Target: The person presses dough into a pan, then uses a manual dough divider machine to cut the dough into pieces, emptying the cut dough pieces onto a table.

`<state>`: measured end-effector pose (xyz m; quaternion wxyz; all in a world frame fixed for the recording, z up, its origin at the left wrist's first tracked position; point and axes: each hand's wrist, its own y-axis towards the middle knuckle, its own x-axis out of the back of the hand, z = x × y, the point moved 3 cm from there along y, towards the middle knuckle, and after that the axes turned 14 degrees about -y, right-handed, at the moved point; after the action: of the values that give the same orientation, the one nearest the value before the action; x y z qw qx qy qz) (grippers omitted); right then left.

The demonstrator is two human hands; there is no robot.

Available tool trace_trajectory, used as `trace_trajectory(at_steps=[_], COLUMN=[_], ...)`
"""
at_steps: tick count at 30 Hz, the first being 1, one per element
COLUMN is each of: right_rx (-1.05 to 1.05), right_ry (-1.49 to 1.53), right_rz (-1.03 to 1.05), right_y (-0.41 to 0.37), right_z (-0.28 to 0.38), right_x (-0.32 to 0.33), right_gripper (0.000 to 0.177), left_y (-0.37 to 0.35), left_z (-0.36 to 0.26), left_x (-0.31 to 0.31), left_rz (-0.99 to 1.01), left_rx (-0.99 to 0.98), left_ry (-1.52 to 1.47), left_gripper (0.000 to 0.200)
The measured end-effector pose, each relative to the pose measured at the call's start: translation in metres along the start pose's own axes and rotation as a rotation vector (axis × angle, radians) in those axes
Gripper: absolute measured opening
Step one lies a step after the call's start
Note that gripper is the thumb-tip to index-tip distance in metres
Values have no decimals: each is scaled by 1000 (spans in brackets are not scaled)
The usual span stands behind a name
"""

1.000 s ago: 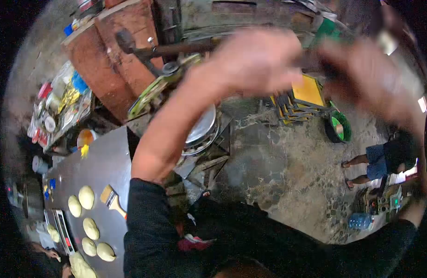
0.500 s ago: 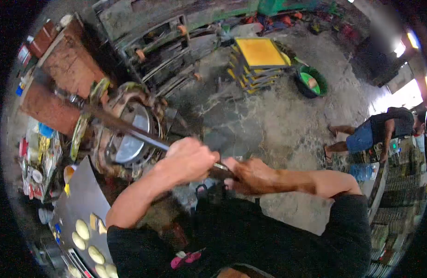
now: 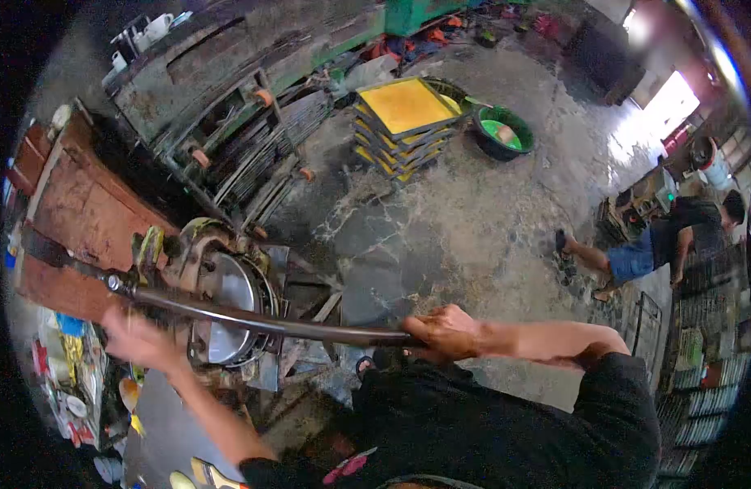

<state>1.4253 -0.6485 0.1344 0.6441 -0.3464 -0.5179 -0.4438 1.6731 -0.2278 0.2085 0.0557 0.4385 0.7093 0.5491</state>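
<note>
A long dark metal bar [image 3: 310,328] runs across the view, with a bolted joint [image 3: 115,283] near its left end. My right hand [image 3: 445,332] is wrapped round the bar's right end. My left hand [image 3: 139,336] is off the bar, below its joint, and its fingers are smeared by motion. Beneath the bar sits a worn machine with a round, shiny metal pan [image 3: 232,301] in its ring-shaped frame. Below my left forearm lies a grey metal sheet [image 3: 168,416], carrying a pale round piece [image 3: 181,480] and a brush [image 3: 213,475] at the lower edge.
Stacked trays with a yellow top [image 3: 408,106] stand on the floor ahead, beside a dark tub [image 3: 503,134] with green contents. A person [image 3: 656,244] bends at the right near racks [image 3: 709,375]. Reddish-brown boards [image 3: 82,228] stand at the left.
My left hand has let go of the bar and moved left. My right hand keeps hold of the bar's end, shifted slightly right and down. The view has also shifted.
</note>
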Motion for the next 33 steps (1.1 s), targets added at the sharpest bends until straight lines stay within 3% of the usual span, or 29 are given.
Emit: trace_trajectory(at_steps=[4,5,7,8,9,11,13,15,16,19,21,23,25,26,27,29,33], right_rx=[-25,-52,-64,5,76,120,166,-79,41,-12,-12,77,75,68,94,24,26], right_ry=[73,82,80,64,51,64,98,657,274,208,236,155,212,233,232,155,344], right_rz=[23,137,250,166,81,-19,-87,279,72,189,186,192,140,96,66,115,180], right_y=[7,11,13,14,16,15,12,15,17,8,10,16,30,29,23,24,24], right_z=[11,14,4,-6,-16,-31,-36,-32,-27,4,7,5,-12,-16,-27,-22,-16], right_x=[16,20,8,-17,-40,-92,-102,-112,-113,-32,3,3,-41,-75,-90,-94,-61], right_gripper=[34,33,32,32,33,32,31,40,39,37,39,37,38,38,37,37,38], left_y=[39,24,-36,-105,-120,-173,-164,-169,-161,-109,-78,-83,-130,-160,-166,-166,-142], left_z=[-83,-140,-252,-244,-247,-231,-242,-234,-234,-257,-271,-264,-242,-235,-238,-236,-251], left_x=[-21,-34,-76,-103,-119,-143,-147,-138,-131,-94,-87,-95,-129,-141,-149,-139,-112], left_rz=[-22,-3,1408,1322,1280,1401,1452,1394,1430,1378,1449,1399,1615,1631,1612,1442,1281], left_rx=[-245,-244,-544,-884,-917,-771,-747,-680,-654,-659,-657,-683,-567,-562,-516,-614,-681], left_ry=[-372,-375,-584,-312,-205,-144,-137,-119,-147,-190,-233,-219,-25,11,14,-49,-21], left_gripper=[43,43,31,28,16,9,8,9,9,7,7,7,10,12,12,7,7])
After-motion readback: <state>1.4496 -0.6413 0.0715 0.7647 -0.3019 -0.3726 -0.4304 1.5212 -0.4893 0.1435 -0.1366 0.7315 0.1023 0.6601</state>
